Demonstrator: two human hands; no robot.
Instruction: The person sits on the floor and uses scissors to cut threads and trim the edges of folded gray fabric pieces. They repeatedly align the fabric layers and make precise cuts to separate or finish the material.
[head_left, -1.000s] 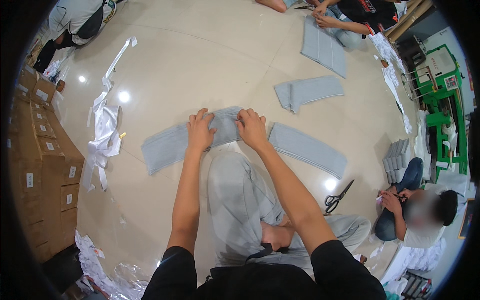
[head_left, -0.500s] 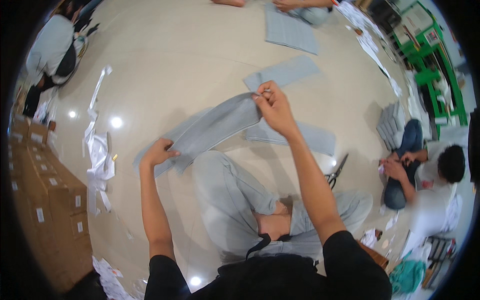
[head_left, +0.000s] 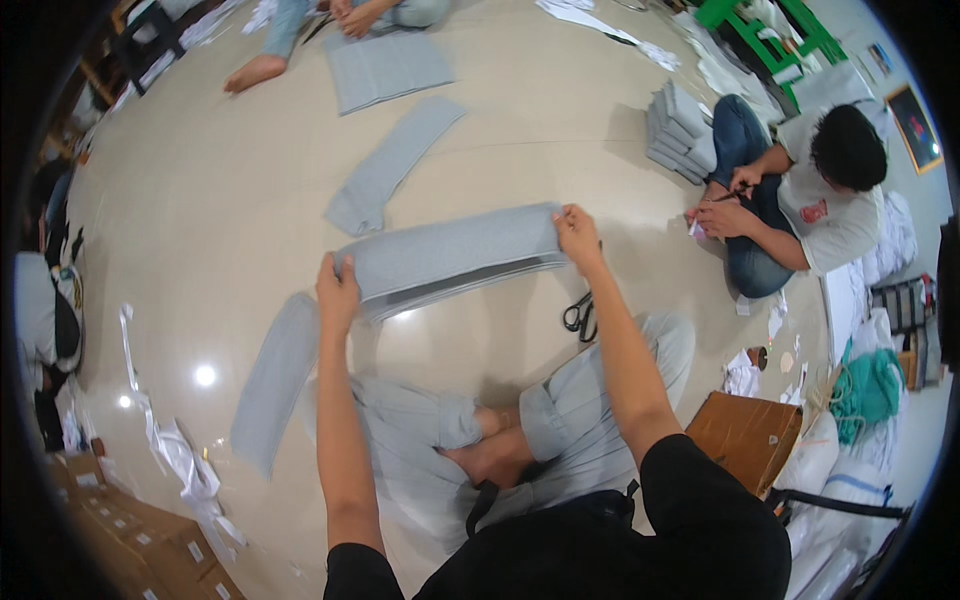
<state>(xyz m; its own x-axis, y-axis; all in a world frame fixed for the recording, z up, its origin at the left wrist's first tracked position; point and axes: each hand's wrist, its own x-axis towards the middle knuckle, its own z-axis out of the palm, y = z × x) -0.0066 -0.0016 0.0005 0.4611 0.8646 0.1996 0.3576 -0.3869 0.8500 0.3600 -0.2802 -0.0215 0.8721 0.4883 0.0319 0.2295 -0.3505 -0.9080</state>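
Tile floor (head_left: 560, 130) carries everything; a co-worker (head_left: 835, 225) sits on it to the right. Next in size: folded grey cloth (head_left: 455, 245), long, held up in front of the seated person's shins, crosswise. Dark gap beneath it, grey layers (head_left: 470, 292) below; can't tell if same piece or another. Looks light, soft and floppy, not fragile, probably not slippery; layers could slide apart or sag mid-length. Best hold, I'd say: both short ends, all layers pinched together.

Smaller: one grey strip (head_left: 275, 380) on the floor by the left forearm, another (head_left: 400, 160) beyond the held cloth.

Then hands. Left hand (head_left: 338, 288) at the cloth's left end, thumb up, fingers closed on the edge. Right hand (head_left: 578, 238) at the right end, fingers curled, pinching near the far corner. Arms reach forward, spread about a cloth's length, elbows only slightly bent.

Smallest: black scissors (head_left: 580, 317) on the floor, just inside the right forearm.
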